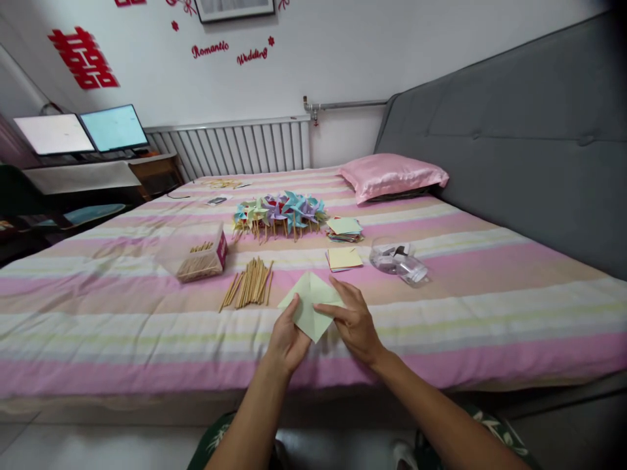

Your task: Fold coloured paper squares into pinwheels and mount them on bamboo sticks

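A pale green square of paper lies on the striped bedspread in front of me, partly folded. My left hand pinches its left edge with curled fingers. My right hand presses on its right side, with the index finger stretched across the sheet. A loose bundle of wooden sticks lies just beyond my left hand. A small stack of coloured paper squares sits just past my right hand.
A heap of finished paper pinwheels sits mid-bed, with more paper squares beside it. A box of sticks lies at left, a clear plastic bag at right. A pink pillow rests by the grey headboard.
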`<action>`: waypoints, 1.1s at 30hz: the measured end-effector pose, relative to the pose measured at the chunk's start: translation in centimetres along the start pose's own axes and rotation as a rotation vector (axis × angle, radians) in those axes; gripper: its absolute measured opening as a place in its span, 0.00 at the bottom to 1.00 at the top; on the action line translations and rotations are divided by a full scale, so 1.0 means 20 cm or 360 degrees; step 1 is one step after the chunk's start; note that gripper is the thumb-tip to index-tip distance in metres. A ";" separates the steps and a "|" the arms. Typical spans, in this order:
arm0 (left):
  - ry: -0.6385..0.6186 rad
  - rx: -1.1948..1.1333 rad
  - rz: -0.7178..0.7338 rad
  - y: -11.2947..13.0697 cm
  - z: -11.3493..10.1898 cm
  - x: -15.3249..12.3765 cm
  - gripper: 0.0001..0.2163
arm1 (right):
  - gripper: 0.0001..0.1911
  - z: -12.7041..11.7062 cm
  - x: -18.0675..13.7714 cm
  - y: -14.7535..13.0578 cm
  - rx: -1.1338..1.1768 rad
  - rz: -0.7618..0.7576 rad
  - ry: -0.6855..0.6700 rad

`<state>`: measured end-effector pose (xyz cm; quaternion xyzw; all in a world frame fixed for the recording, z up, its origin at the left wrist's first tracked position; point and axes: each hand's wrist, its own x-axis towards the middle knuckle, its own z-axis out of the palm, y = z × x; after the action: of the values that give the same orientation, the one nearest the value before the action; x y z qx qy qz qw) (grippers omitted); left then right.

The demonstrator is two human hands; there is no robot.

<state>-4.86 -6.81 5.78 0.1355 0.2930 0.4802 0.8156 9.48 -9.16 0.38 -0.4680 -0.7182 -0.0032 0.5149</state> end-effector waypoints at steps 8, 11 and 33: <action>0.0052 0.0048 0.0119 0.04 -0.03 -0.06 0.20 | 0.11 -0.05 0.00 -0.04 0.0523 0.0406 -0.0030; 0.0026 0.0068 0.0109 0.04 -0.05 -0.08 0.20 | 0.10 -0.03 0.00 -0.04 0.0750 0.0512 -0.0121; 0.0123 0.0308 -0.0016 0.07 -0.11 -0.07 0.11 | 0.06 -0.07 0.04 -0.03 0.1116 0.0638 -0.0438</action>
<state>-7.74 -7.47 5.37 0.1934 0.3700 0.4504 0.7892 9.99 -9.70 1.89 -0.3911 -0.6326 0.4038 0.5326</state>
